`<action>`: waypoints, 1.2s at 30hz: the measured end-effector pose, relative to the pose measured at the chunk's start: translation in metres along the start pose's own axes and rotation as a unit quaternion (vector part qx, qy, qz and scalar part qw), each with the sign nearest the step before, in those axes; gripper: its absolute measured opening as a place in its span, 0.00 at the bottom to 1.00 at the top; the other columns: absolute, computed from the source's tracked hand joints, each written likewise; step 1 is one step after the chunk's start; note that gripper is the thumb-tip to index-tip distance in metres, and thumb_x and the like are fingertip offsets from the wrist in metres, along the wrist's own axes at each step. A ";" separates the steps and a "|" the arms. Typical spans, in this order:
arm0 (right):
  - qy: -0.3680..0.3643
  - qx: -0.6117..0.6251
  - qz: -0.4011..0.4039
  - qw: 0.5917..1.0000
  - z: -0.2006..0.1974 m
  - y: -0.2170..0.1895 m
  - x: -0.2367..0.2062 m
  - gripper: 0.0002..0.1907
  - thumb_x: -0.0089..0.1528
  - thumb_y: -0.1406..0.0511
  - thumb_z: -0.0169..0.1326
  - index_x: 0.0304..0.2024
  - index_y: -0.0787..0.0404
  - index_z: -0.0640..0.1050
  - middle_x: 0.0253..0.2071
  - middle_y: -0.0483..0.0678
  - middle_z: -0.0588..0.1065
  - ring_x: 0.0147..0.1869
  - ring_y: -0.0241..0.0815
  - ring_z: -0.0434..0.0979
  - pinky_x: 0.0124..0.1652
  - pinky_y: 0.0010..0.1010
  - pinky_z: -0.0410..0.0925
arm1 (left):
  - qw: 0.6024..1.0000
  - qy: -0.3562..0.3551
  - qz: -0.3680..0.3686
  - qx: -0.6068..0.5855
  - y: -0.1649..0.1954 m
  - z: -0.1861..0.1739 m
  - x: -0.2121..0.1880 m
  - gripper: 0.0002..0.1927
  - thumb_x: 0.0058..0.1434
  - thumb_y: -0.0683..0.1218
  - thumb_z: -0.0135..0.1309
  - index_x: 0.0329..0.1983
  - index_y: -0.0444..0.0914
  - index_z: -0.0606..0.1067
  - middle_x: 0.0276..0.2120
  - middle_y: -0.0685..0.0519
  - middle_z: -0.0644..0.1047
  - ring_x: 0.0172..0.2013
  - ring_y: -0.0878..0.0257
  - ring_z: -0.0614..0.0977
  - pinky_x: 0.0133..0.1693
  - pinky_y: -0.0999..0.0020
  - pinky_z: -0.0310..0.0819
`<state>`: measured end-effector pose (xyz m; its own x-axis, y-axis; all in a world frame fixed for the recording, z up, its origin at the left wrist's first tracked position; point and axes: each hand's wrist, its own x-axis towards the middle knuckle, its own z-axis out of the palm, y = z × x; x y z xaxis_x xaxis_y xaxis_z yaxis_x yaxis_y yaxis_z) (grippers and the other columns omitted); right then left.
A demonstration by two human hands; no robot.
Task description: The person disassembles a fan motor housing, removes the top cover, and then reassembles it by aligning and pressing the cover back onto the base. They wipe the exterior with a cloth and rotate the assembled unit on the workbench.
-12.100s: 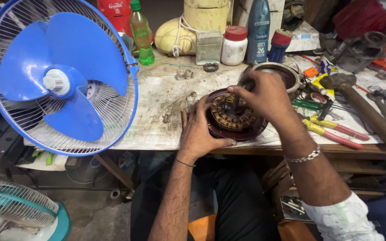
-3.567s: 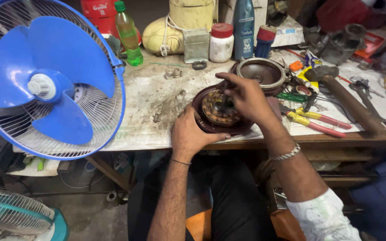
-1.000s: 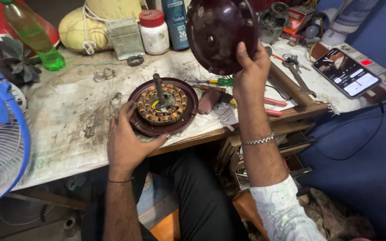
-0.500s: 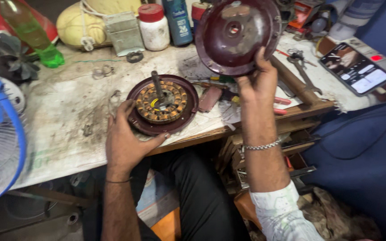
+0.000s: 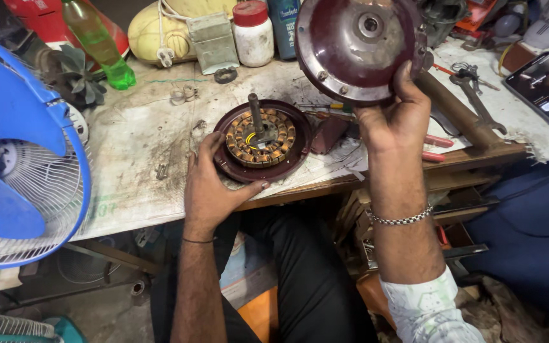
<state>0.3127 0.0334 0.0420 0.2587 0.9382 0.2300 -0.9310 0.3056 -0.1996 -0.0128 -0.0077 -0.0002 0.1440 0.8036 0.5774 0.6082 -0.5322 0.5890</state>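
1. Holding the maroon cover (image 5: 357, 47) up by its lower rim alone, the right hand (image 5: 394, 121) has only a fingertip-and-thumb grasp on a heavy-looking disc; I judge it could slip or swing and drop onto the stator (image 5: 260, 136) below, denting the copper windings or bending the shaft (image 5: 255, 114).
2. Sitting near the front edge of the worktop (image 5: 135, 165), the stator base could slide off toward the lap if the left hand (image 5: 210, 184) lets go or pushes it.
3. Loose small parts, such as the ring (image 5: 226, 75) and the bits beside it, lie close by and could be knocked off or get trapped between the two halves.
4. The left hand lies flat and spread against the base's lower left rim, thumb along the near edge, steadying rather than gripping.
5. The cover is raised above the worktop, up and to the right of the stator, its hollow inside facing the camera, well apart from the base.
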 end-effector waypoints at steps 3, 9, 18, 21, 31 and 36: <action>0.039 0.025 0.004 0.999 0.006 -0.001 -0.005 0.25 0.66 0.66 0.57 0.63 0.69 0.69 0.67 0.56 0.71 0.71 0.56 0.72 0.70 0.59 0.60 | 1.000 0.002 -0.008 -0.001 0.002 -0.001 0.000 0.59 0.34 0.56 0.79 0.67 0.33 0.62 0.59 0.38 0.75 0.60 0.42 0.74 0.61 0.52 0.68; 0.049 0.024 0.022 0.998 0.012 -0.002 -0.011 0.25 0.63 0.66 0.57 0.61 0.69 0.70 0.65 0.57 0.71 0.71 0.57 0.71 0.69 0.63 0.60 | 1.000 -0.002 -0.017 -0.027 0.000 -0.001 0.000 0.61 0.34 0.55 0.80 0.69 0.33 0.60 0.59 0.39 0.75 0.60 0.44 0.77 0.60 0.54 0.71; 0.047 0.038 0.054 0.997 0.016 0.013 -0.017 0.23 0.66 0.66 0.54 0.62 0.69 0.69 0.66 0.58 0.72 0.71 0.57 0.73 0.70 0.62 0.61 | 0.999 0.026 -0.004 -0.045 -0.003 -0.002 -0.001 0.68 0.32 0.56 0.81 0.71 0.32 0.55 0.62 0.36 0.72 0.60 0.44 0.77 0.61 0.55 0.71; 0.072 0.049 0.058 0.995 0.022 0.021 -0.021 0.23 0.67 0.65 0.52 0.62 0.70 0.68 0.64 0.59 0.72 0.71 0.57 0.73 0.68 0.62 0.61 | 0.999 0.030 -0.025 -0.034 -0.004 -0.001 -0.003 0.72 0.29 0.59 0.82 0.72 0.32 0.53 0.64 0.34 0.69 0.59 0.44 0.77 0.60 0.53 0.70; 0.132 0.039 0.043 0.989 0.039 0.027 -0.034 0.24 0.68 0.64 0.49 0.63 0.72 0.67 0.63 0.60 0.72 0.68 0.58 0.75 0.65 0.63 0.64 | 0.976 0.094 -0.127 -0.146 -0.029 0.016 0.004 0.32 0.68 0.49 0.58 0.70 0.34 0.62 0.55 0.41 0.81 0.52 0.56 0.85 0.53 0.63 0.78; 0.113 0.038 0.055 0.991 0.030 0.023 -0.027 0.23 0.69 0.64 0.49 0.63 0.71 0.67 0.63 0.60 0.73 0.68 0.57 0.75 0.65 0.61 0.65 | 0.984 0.100 -0.128 -0.071 -0.031 0.018 0.005 0.30 0.58 0.39 0.58 0.64 0.35 0.65 0.52 0.45 0.82 0.44 0.57 0.84 0.45 0.62 0.79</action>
<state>0.2767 0.0105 0.0603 0.1967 0.9804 -0.0103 -0.9715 0.1934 -0.1371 -0.0164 0.0173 -0.0258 -0.1661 0.8552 0.4909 0.4874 -0.3616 0.7948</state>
